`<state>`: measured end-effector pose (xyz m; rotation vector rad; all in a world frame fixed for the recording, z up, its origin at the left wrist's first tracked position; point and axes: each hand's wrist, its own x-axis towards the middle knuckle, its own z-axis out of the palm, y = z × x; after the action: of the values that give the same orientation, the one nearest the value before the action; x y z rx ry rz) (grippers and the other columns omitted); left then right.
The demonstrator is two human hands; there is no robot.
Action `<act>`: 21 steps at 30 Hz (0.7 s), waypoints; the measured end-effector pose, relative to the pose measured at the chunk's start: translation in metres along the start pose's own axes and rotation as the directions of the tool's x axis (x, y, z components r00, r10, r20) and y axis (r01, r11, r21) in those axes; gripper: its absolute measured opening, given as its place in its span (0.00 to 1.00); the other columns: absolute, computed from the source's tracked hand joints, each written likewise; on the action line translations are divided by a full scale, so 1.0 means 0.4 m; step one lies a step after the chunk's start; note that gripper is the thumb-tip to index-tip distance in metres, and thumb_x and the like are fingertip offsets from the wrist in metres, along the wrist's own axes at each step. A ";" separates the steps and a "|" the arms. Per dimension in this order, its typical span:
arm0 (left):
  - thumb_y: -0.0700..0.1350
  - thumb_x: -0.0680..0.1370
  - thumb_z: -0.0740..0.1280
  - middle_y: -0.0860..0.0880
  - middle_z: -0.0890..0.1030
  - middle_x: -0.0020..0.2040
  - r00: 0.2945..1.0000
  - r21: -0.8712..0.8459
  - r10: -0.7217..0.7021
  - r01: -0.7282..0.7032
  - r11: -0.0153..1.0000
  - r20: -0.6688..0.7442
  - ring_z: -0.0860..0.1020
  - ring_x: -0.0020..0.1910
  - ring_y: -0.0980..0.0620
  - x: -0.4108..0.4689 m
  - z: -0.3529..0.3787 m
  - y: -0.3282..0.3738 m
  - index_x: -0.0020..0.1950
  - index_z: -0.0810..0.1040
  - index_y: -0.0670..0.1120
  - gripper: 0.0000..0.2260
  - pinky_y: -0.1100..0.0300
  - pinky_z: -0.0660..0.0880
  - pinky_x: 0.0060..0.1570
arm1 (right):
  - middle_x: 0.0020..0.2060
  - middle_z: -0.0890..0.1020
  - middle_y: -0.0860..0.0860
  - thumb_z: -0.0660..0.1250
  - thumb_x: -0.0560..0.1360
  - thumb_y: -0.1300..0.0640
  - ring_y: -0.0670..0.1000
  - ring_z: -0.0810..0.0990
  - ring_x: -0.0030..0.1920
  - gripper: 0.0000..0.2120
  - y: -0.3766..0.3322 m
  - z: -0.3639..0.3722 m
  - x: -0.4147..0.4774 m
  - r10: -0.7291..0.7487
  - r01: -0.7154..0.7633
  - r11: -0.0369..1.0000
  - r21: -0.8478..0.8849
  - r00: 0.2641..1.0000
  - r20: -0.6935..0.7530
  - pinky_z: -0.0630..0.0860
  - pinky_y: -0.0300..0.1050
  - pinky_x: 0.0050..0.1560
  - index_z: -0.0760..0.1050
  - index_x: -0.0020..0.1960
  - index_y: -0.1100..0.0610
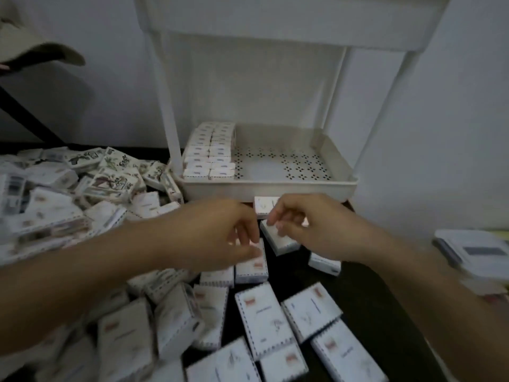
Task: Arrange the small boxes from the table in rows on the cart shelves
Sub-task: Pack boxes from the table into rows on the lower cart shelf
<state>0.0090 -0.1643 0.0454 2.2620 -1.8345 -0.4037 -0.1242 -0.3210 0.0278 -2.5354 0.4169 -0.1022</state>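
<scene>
Several small white boxes with dashed borders lie scattered on the dark table (366,307). My left hand (220,232) reaches in from the left, and its fingers and thumb close on the top end of one small box (252,264). My right hand (305,220) comes from the right and pinches the upper end of a tilted small box (282,242). Another box (263,206) lies just behind my hands. The white cart's lower shelf (270,186) stands right behind them, with two neat rows of boxes (210,153) along its left side.
A loose pile of boxes (82,186) covers the table's left side, and more boxes (264,318) lie in the foreground. The cart's upper shelf (289,26) overhangs the lower one. At the right edge sits a white flat stack (473,255). A cap (41,51) hangs upper left.
</scene>
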 end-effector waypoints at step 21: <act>0.46 0.69 0.78 0.56 0.81 0.49 0.993 -0.532 -0.111 0.112 0.839 0.034 0.82 0.41 0.57 -0.038 0.128 0.036 0.57 0.77 0.64 0.22 0.59 0.81 0.45 | 0.48 0.71 0.37 0.66 0.68 0.30 0.39 0.73 0.44 0.29 0.086 0.140 -0.230 0.296 -0.300 0.946 -0.121 0.954 -0.049 0.71 0.34 0.41 0.71 0.63 0.44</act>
<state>-0.0242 -0.1518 0.0030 1.9693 -1.3614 -0.8223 -0.2119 -0.2901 -0.0368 -2.5630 0.8382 0.0008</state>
